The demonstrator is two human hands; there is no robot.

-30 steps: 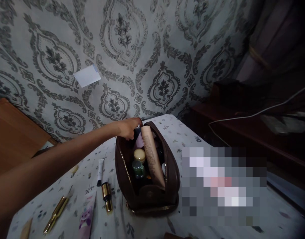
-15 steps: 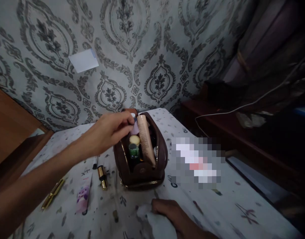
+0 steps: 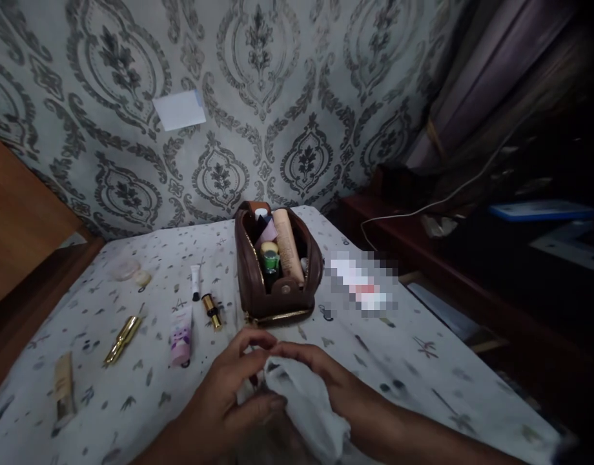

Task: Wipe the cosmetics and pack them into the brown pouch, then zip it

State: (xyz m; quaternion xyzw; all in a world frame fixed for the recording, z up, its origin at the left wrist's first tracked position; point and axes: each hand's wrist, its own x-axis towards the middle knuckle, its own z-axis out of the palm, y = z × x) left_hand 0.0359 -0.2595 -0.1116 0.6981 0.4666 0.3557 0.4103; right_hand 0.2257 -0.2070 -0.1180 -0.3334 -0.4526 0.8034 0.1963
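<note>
A white cloth [image 3: 307,400] is bunched in my right hand [image 3: 321,368], its loose end hanging toward me. My left hand [image 3: 229,381] is curled against the cloth, fingertips meeting those of the right hand; whatever lies within its fingers is mostly hidden. Just beyond both hands stands an unzipped brown toiletry bag [image 3: 277,307]. Inside it are a tall beige tube [image 3: 288,248], a green-capped bottle [image 3: 270,261], a round yellowish lid [image 3: 269,247] and a white cap [image 3: 261,212].
Left of the bag lie a pink-purple tube [image 3: 181,339], a black-and-gold lipstick [image 3: 212,312], a small white tube [image 3: 195,282], gold tubes [image 3: 122,340] and a beige tube [image 3: 63,387]. A blurred-out item [image 3: 359,284] lies right. A patterned wall rises behind.
My left hand has come out of the bag and down to the cloth in my right hand. The view has shifted, showing more of the bed's left side.
</note>
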